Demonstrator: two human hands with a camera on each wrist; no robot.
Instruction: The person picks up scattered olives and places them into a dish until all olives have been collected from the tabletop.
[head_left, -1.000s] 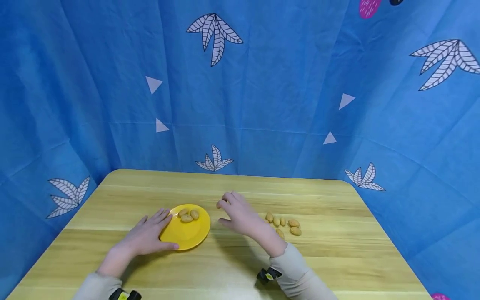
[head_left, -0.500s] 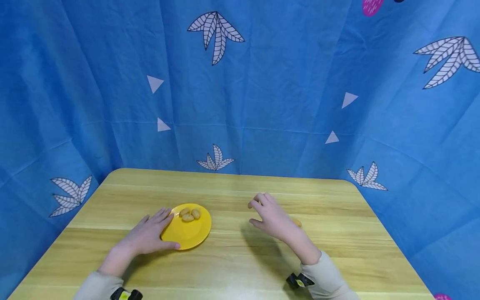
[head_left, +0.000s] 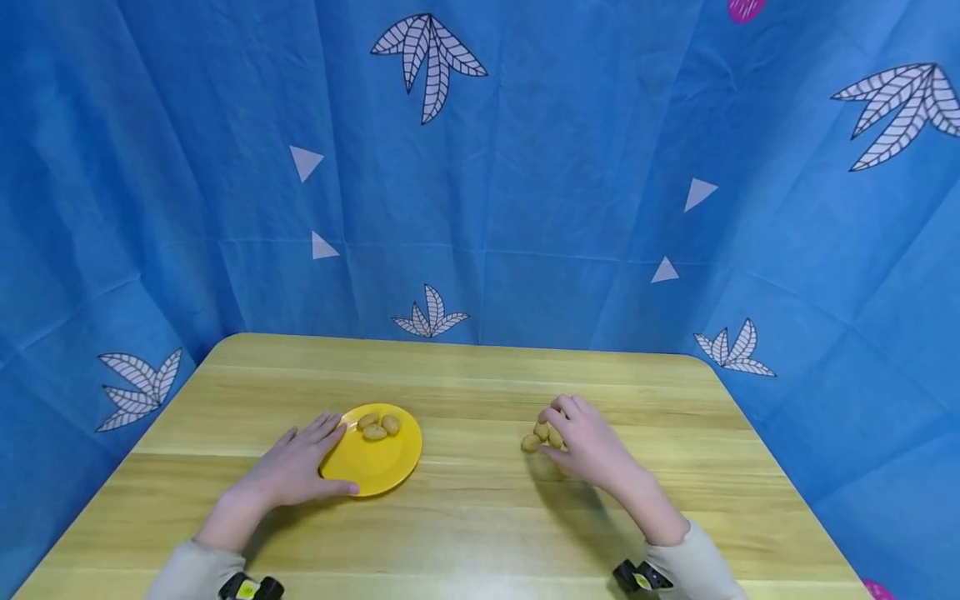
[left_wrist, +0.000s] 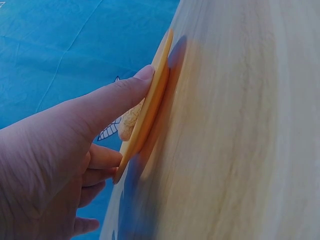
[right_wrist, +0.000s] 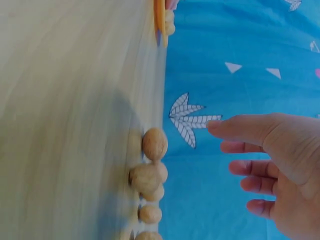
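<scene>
My left hand (head_left: 294, 471) rests on the left side of a yellow plate (head_left: 378, 473), fingers spread and thumb on the near rim. On the plate's far part lie 3 tan, oval nuts (head_left: 374, 432) with rough shells; the left wrist view shows one wrinkled nut (left_wrist: 129, 122) behind the thumb. Over a loose group of similar nuts (head_left: 531, 443) on the table hovers my right hand (head_left: 592, 446), holding nothing. In the right wrist view its fingers are loosely bent, apart from the nearest nut (right_wrist: 155, 144). The hand hides part of that group from the head view.
The wooden table (head_left: 465, 533) has rounded far corners. A blue curtain (head_left: 555, 167) with leaf and triangle prints hangs behind it and along the sides. Small black devices with yellow marks, such as the right wrist device (head_left: 641, 576), sit at both cuffs.
My right hand has moved rightward from near the plate to above the loose nuts and now hides several of them. My left hand, the plate and its nuts have stayed in place.
</scene>
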